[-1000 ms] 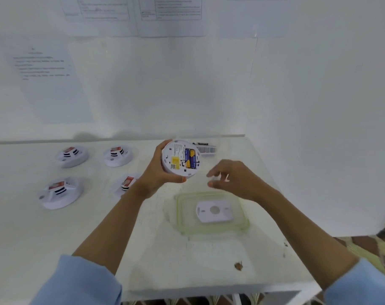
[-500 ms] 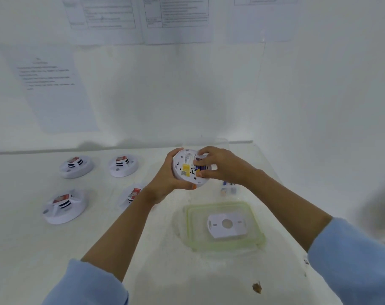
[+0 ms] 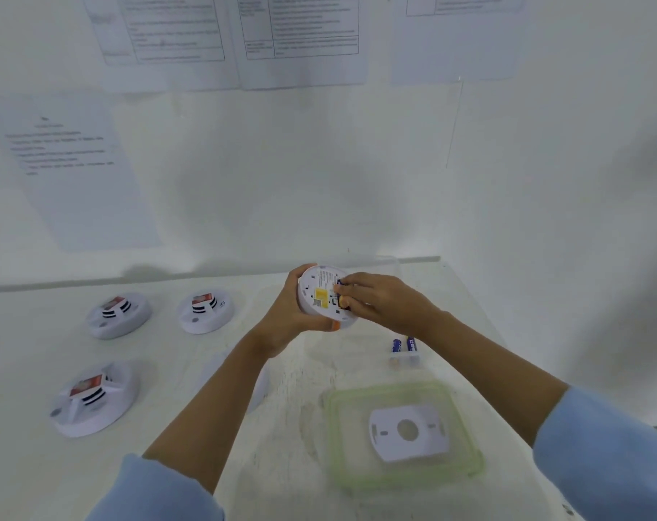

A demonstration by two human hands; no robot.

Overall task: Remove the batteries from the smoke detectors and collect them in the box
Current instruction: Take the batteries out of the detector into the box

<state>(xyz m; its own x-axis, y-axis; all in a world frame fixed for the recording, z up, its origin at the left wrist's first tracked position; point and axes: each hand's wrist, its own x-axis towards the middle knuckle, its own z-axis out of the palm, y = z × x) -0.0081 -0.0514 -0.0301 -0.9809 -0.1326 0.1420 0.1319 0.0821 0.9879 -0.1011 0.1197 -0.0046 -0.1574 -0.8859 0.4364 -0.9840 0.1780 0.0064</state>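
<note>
The battery bay of the round white plastic smoke detector (image 3: 319, 298) is blocked from me. The right hand (image 3: 383, 302) has its curled fingers (image 3: 351, 291) over it. Only slivers of blue and orange peek out beside them, so I cannot tell whether they pinch a battery. The left hand (image 3: 282, 321) grips that detector, its fingers out of sight behind the rim. The label print is too small to read. Another white detector (image 3: 212, 370) is mostly hidden behind the left forearm. The clear plastic box (image 3: 406, 361) holding two blue batteries (image 3: 395, 345) barely shows its walls. The printed sheets (image 3: 300, 32) on the wall are blurred, and the top edge cuts the upper ones. Both light-blue sleeves (image 3: 601, 464) run off the bottom edge.
</note>
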